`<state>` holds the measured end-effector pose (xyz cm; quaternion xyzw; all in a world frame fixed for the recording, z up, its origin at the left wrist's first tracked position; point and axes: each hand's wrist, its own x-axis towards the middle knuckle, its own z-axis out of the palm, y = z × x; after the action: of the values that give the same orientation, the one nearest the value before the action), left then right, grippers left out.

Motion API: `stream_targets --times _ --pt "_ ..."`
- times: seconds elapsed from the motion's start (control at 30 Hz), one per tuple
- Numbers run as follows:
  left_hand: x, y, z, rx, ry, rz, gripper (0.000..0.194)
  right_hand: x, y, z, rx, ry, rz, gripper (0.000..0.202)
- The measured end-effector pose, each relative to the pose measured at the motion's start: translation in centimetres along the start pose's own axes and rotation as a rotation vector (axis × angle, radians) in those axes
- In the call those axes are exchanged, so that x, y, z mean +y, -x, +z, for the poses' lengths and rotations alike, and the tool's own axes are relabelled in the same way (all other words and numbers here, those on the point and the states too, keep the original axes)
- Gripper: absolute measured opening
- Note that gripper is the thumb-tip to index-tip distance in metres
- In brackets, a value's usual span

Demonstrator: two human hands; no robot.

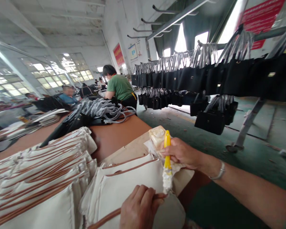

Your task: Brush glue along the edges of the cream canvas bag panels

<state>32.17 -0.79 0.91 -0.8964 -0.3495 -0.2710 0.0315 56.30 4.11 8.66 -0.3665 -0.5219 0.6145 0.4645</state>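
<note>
My right hand (182, 153) is closed around a brush (167, 143) with a yellow handle. Its bristle end, coated in whitish matter, points down at the edge of a cream bag panel (131, 181) with brown trim. Fingers curled, my left hand (140, 206) grips the brown-edged rim of that panel just left of the bristles. Beyond the brush, a pale, crusted container (156, 135) stands on a brown sheet (128, 148). More cream panels are stacked beneath and beside my left hand.
A long row of cream bag pieces (43, 171) fills the table's left. Behind it lie black bags with grey wrapped handles (95, 109). Black handbags hang on a wheeled rack (243, 127) at the right. A person in a green shirt (120, 87) stands beyond the brown table (119, 135).
</note>
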Motion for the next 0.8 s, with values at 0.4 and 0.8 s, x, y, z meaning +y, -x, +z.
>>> stream_targets --times 0.4,0.8 --pt "-0.3 6.3 -11.0 -0.019 -0.64 -0.255 0.04 4.6 2.2 -0.7 0.411 -0.184 0.136 0.053" --pt "-17.9 8.6 -20.4 -0.233 -0.987 -0.465 0.038 4.9 4.4 -0.4 0.538 -0.344 -0.013 0.038"
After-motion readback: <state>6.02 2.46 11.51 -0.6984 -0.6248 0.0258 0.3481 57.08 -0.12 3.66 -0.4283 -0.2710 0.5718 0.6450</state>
